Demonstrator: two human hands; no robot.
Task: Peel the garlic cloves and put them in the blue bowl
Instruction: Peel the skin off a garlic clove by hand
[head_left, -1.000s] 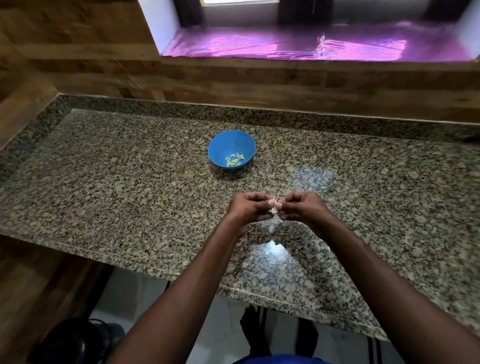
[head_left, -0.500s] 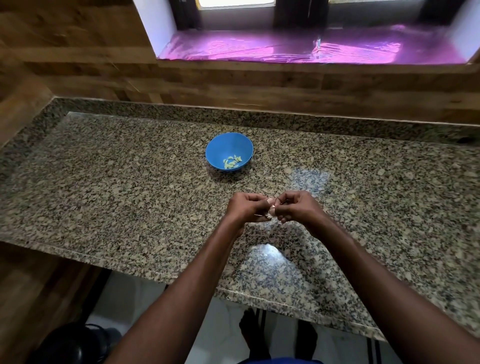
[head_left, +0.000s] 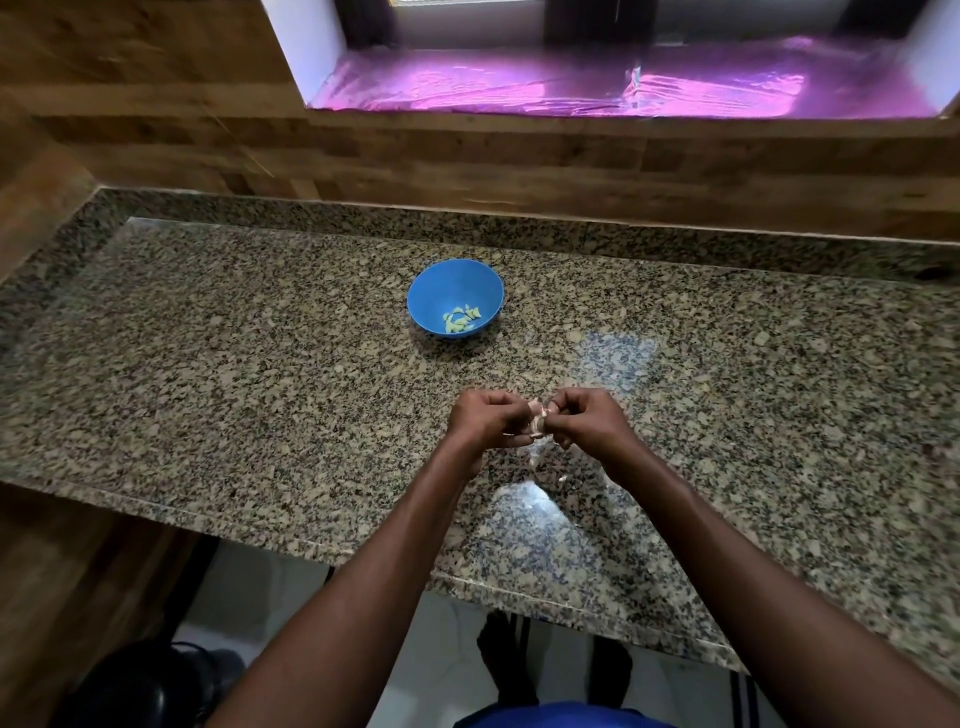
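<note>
Both hands, left hand (head_left: 485, 423) and right hand (head_left: 587, 422), pinch one garlic clove (head_left: 537, 420) between them above the counter (head_left: 208, 374), nearer the person than the blue bowl (head_left: 455, 297), which holds peeled cloves (head_left: 461, 318).

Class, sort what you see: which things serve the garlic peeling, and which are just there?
Job: garlic clove, left hand, right hand, blue bowl, peeled cloves.
Just there: counter, pink sill cover.
</note>
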